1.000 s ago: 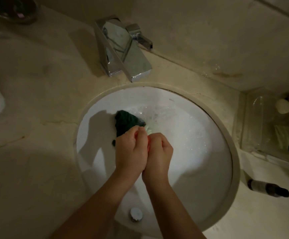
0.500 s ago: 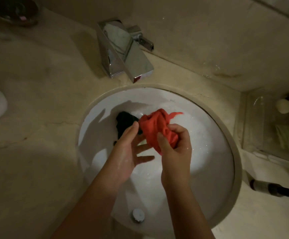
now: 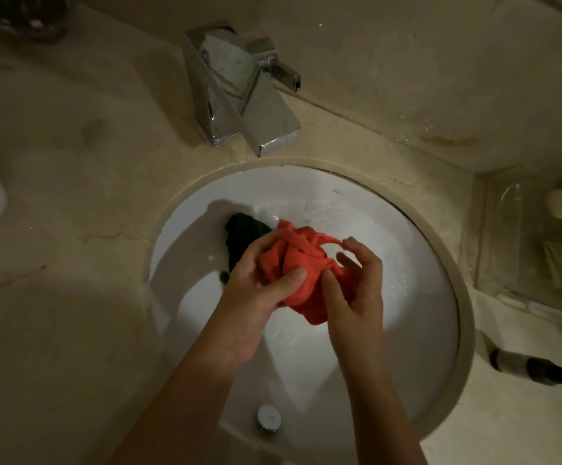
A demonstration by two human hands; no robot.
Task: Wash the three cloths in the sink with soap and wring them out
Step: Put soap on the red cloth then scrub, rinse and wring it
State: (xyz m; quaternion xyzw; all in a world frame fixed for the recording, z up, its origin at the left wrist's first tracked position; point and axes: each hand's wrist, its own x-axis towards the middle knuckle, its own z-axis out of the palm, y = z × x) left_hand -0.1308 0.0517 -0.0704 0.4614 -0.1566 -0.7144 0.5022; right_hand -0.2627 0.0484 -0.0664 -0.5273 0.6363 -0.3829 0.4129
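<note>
Two cloths are seen in the white round sink (image 3: 424,330): a red cloth (image 3: 301,273) bunched above the basin, and a dark green cloth (image 3: 244,238) lying against the far left wall of the bowl, partly hidden behind the left hand (image 3: 259,290). A third cloth cannot be made out. The red cloth is gripped by the left hand, thumb curled over its front; it is pinched at its right edge by the right hand (image 3: 356,283), whose upper fingers are spread loosely.

A chrome faucet (image 3: 239,95) stands behind the basin. A dark bottle (image 3: 534,367) lies on its side at the right rim; a clear tray (image 3: 507,256) of small toiletries sits in the right corner. A chrome drain stopper (image 3: 268,417) is seen at the near edge.

Compared with half a second earlier, the left hand, then open beside the cloth, is now closed on it, and the cloth is spread wider between the hands.

Beige marble counter (image 3: 71,229), dimly lit; suds and droplets are noted in the bowl.
</note>
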